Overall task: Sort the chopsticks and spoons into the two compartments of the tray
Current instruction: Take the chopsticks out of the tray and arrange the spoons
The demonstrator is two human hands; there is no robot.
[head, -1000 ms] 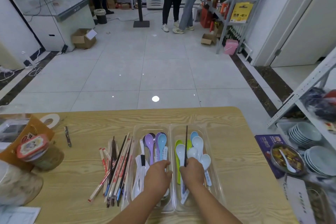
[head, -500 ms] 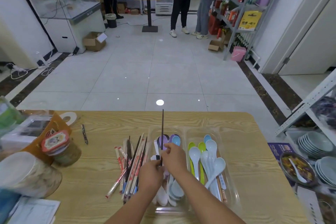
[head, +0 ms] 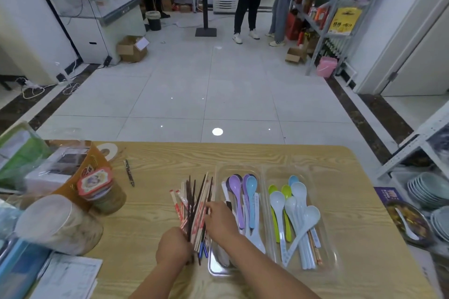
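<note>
A clear two-compartment tray lies on the wooden table. Purple, blue and white spoons fill its left compartment. The right compartment holds green and pale blue spoons over a few chopsticks. A pile of dark and paper-wrapped chopsticks lies on the table just left of the tray. My left hand grips the near ends of that pile. My right hand reaches across the tray's left edge, its fingers curled at the pile's right side.
At the table's left stand a snack cup, a plastic jar, a box and papers. A pen lies behind the pile. Shelves with stacked plates stand to the right. People stand far across the floor.
My right hand carried a dark chopstick from the right compartment leftward, over the left compartment, down to the pile on the table. My left hand moved left onto the pile's near ends.
</note>
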